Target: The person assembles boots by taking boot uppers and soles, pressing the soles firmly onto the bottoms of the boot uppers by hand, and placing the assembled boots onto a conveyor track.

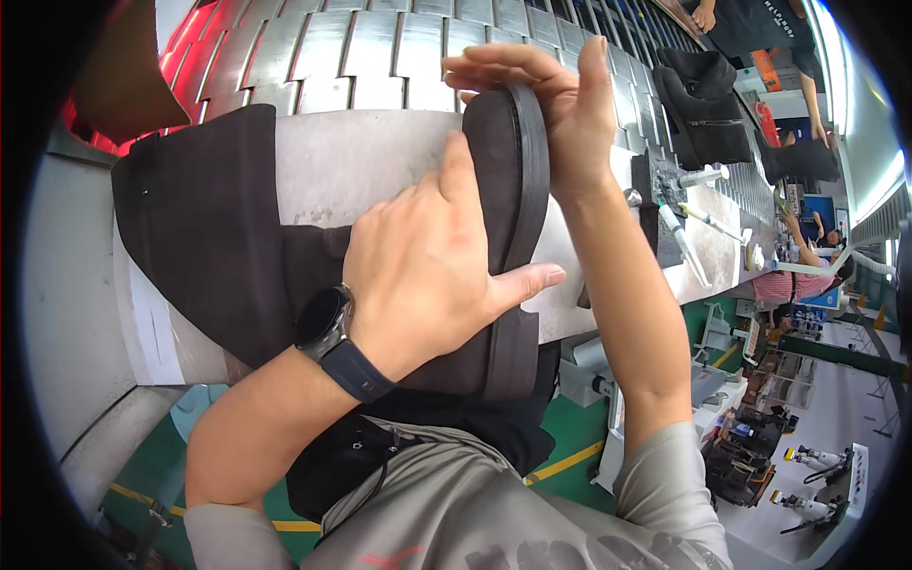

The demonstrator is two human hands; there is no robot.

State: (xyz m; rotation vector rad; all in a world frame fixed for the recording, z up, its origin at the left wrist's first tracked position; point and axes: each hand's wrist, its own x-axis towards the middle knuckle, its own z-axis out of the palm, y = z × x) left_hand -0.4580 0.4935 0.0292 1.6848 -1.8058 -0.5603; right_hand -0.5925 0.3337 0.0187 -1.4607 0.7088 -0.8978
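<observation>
A black boot [491, 171] lies on its side across the pale worktop, toe away from me, its dark sole [534, 180] facing right. The wide shaft [204, 199] spreads out to the left. My left hand [423, 252], with a dark watch on the wrist, presses on the boot's upper; its thumb reaches over the sole edge, so it holds the boot. At the toe, my right hand [575, 114] has its palm beside the sole, fingers stretched past the toe tip and thumb raised. Its fingers are apart, though part of them is behind the toe.
Beyond the worktop [370, 152] runs a metal slat conveyor [380, 57], lit red at left. More black boots [703, 114] stand on it at the right. A syringe-like tube [684, 245] and brushes lie on the bench at right. Other people [798, 280] work farther right.
</observation>
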